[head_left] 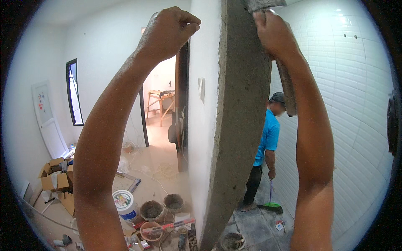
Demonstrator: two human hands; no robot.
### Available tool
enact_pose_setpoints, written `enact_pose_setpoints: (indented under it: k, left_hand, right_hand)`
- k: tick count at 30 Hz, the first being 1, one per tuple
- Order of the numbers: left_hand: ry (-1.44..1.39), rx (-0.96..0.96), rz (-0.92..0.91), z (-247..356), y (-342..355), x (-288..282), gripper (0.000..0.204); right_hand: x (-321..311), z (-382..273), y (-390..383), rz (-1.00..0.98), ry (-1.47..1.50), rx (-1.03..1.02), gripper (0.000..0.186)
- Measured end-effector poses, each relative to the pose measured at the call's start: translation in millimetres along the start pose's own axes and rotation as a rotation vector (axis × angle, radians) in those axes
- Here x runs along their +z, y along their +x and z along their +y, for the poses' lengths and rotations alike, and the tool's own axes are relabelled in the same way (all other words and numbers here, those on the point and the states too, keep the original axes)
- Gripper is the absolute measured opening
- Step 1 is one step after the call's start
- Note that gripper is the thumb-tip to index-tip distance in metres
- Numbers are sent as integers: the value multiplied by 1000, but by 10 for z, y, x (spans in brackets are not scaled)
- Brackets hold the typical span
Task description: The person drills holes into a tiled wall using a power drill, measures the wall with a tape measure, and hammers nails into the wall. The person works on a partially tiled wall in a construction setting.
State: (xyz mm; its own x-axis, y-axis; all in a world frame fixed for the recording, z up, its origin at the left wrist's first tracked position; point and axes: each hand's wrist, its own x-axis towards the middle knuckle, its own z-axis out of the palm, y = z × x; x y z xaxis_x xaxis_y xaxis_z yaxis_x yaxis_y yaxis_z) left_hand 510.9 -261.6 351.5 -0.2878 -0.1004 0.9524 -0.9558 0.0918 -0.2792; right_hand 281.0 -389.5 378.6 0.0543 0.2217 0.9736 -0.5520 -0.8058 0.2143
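My left hand [173,33] is raised to the left of the wall's end, thumb and fingers pinched together. Whatever it may hold is hidden. On the other side, my right hand [276,33] is closed around a grey, mortar-smeared trowel [264,4] high against the wall. A long grey piece [288,92] hangs down behind my right wrist; whether it belongs to the trowel I cannot tell. Between my arms rises the narrow end face of a wall, coated in damp grey mortar [240,108], with a rough edge along the white paint.
Beyond the wall a person in a blue shirt [271,131] holds a green broom [271,206] by white tiles [343,83]. Low left are a white bucket [124,205], mortar pails [152,210], a red level [167,226] and cardboard boxes [54,178]. A mortar bucket [233,242] stands right.
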Motion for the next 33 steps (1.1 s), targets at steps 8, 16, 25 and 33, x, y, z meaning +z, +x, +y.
enact_pose_setpoints:
  k: [8, 16, 25, 33]
  left_hand:
    - [-33, -30, -9, -61, -98, -11, 30]
    - [-67, -67, -21, -38, -187, -47, 29]
    - [-78, -111, -23, -28, -261, -47, 26]
    - [-73, -103, -57, 9, -294, -73, 25]
  right_hand:
    - [-8, -18, 7, 43, -57, 93, 48]
    - [38, 105, 8, -95, 102, 335, 53]
    - [-23, 27, 65, -179, 98, 351, 47]
    - [49, -61, 138, -120, -43, 91, 47]
